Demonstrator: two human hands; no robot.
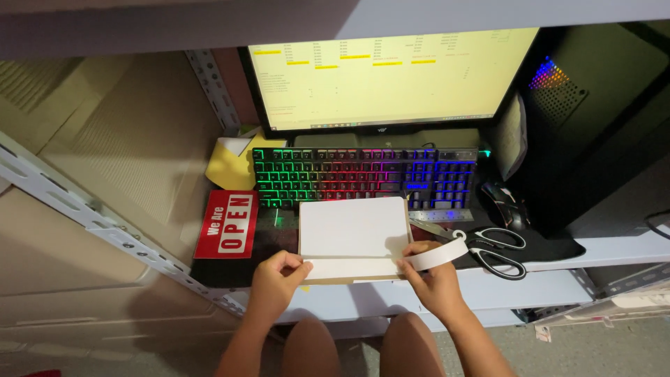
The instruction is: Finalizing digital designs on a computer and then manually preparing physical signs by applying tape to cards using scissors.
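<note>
White flat box [353,230] at lower centre, left hand [274,278] pinching its near edge, right hand [434,279] gripping a curling white strip [440,254], rainbow-lit keyboard [364,176] above, scissors [497,249] at right, red sign [227,223] at left.

- Two hands: the left hand [276,278] and the right hand [434,279].
- One white box [352,234].
- One strip of white tape [440,255].
- One backlit keyboard [363,174].
- One monitor [387,77].
- One pair of scissors [497,250].
- One computer mouse [504,202].
- One red sign [227,223].
- One computer tower [600,112].
- One metal ruler [441,216].
</note>
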